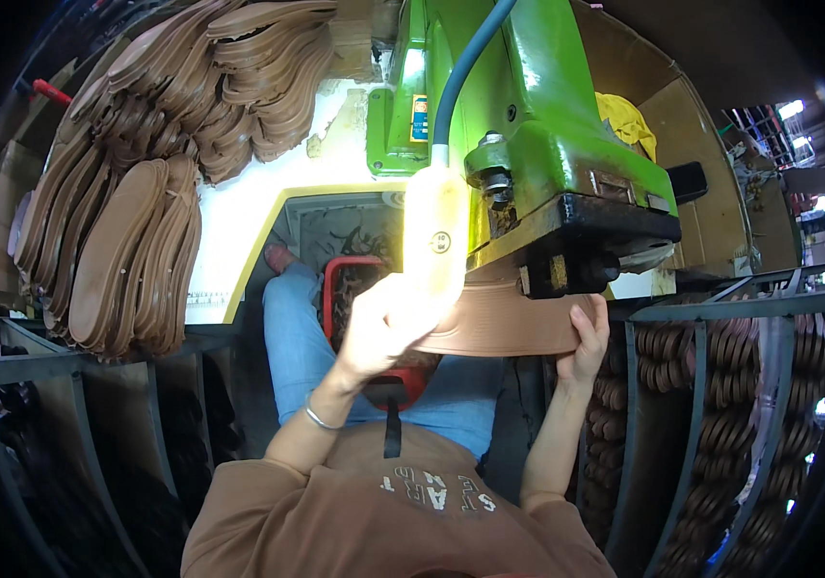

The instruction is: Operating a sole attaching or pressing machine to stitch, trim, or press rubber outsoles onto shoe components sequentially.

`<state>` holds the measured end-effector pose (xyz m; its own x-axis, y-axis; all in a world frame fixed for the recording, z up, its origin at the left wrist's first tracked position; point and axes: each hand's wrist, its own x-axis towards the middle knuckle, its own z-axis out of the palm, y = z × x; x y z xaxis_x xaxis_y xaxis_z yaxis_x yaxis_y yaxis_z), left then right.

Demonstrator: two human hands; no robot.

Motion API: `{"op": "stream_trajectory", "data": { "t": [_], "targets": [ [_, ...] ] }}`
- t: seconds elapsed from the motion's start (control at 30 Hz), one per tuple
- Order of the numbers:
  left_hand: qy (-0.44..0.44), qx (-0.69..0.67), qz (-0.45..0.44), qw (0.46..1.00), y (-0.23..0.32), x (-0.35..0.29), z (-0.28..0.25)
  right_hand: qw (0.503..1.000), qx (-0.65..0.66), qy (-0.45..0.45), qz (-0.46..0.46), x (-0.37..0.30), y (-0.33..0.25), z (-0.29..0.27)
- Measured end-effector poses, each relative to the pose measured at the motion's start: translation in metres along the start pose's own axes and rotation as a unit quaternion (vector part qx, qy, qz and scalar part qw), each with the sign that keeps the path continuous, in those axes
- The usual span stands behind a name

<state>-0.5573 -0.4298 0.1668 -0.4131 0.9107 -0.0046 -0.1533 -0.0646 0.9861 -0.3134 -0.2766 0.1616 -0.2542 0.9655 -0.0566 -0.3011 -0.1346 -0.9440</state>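
A brown shoe sole (513,330) lies crosswise under the dark working head (576,275) of a green machine (557,116). My left hand (379,328) is closed on the sole's left end, its fingers partly hidden behind a glowing white lamp (434,231) on a blue-grey neck. At the other end, my right hand (582,339) grips the sole with thumb in front and fingertips curled up over the edge. The machine head covers part of the sole's far side, so whether they touch there cannot be made out.
Stacked brown soles (133,250) crowd the white, yellow-edged table (224,222) at left. Between my legs stands a red basket (328,299) with brown scraps. A cardboard box (701,144) holding yellow cloth (627,123) is behind right. Metal racks flank me; the right rack (692,424) carries many soles.
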Motion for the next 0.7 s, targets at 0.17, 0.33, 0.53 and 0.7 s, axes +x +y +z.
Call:
{"op": "stream_trajectory", "data": {
  "t": [0.17,0.33,0.53,0.7],
  "targets": [
    [0.025,-0.051,0.01,0.998,0.008,-0.012,-0.037,0.999,0.023,-0.038,0.017,-0.005,0.008,0.043],
    [0.079,-0.065,-0.052,0.993,0.002,-0.044,-0.072,0.996,0.035,-0.071,0.043,-0.022,0.021,0.07],
    [0.027,-0.089,-0.15,0.984,-0.022,-0.091,-0.104,0.988,-0.029,-0.141,0.063,-0.022,0.018,0.102],
    [-0.112,0.017,-0.142,0.983,-0.025,-0.073,-0.063,0.985,-0.035,-0.167,0.039,-0.018,0.02,0.129]
  ]
}}
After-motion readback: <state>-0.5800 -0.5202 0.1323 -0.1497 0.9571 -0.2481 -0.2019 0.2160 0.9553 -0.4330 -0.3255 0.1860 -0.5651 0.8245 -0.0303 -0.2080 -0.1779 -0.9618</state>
